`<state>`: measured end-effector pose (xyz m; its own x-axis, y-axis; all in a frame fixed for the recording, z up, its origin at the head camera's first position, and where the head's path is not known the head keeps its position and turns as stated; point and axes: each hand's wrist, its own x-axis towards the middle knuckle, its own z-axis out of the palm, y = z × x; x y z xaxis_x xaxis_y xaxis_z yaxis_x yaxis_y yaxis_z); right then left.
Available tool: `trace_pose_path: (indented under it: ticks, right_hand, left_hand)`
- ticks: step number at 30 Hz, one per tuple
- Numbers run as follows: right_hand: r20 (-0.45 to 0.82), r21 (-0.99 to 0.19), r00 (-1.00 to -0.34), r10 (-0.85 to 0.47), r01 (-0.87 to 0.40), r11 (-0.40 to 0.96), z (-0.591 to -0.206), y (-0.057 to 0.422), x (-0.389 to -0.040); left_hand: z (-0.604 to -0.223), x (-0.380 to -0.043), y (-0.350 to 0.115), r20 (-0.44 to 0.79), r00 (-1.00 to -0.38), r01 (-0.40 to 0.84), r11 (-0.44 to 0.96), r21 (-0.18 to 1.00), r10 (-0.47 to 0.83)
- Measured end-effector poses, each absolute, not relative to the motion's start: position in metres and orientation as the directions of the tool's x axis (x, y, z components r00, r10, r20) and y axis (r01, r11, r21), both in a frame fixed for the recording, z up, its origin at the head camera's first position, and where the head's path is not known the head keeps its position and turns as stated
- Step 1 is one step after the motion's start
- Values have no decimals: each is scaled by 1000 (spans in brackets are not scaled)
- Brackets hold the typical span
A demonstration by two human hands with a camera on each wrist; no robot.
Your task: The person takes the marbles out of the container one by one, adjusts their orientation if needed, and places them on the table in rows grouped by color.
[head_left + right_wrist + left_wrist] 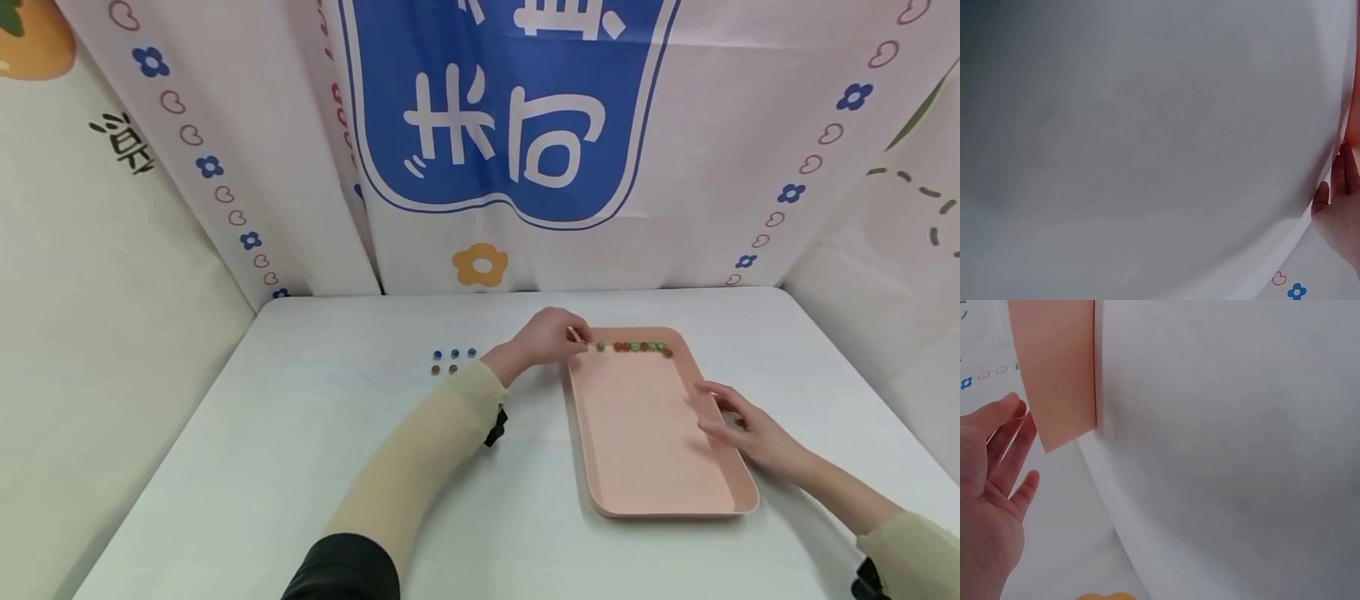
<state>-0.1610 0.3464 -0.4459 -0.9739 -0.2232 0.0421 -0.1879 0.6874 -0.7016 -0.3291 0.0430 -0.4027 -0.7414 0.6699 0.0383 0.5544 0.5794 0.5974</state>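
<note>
A shallow pink tray [637,450] lies on the white table. Along its far edge runs a row of small red beads [643,347] and green beads [652,346]; one green bead [600,347] sits apart at the row's left end. My left hand [547,333] is over the far left corner, thumb and forefinger close together right beside that bead; I cannot tell whether they hold anything. In the left wrist view the fingers of this hand [991,462] are beside the tray wall [1060,375]. My right hand [757,433] rests loosely on the right rim, thumb and forefinger reaching over it.
Left of the tray, several blue beads [454,354] and two brownish beads [444,370] lie in two short rows on the table [247,450]. The left forearm [420,450] passes in front of them. A printed cloth [495,250] hangs behind the table's far edge.
</note>
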Motion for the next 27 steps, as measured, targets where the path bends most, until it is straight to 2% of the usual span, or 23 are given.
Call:
trace_pose_path:
  ticks: [6,15,27]
  right_hand:
    - [31,-699,-975,-222,-180,692,-446,347,-162]
    - [33,-695,-974,-226,-184,695,-445,346,-163]
    - [93,-680,-969,-230,-231,696,-449,348,-161]
  left_hand:
    - [-399,-325,28,75,-765,489,502,713,639]
    - [-395,-317,3,69,-787,439,477,761,614]
    - [-394,-305,-40,65,-801,431,497,753,595]
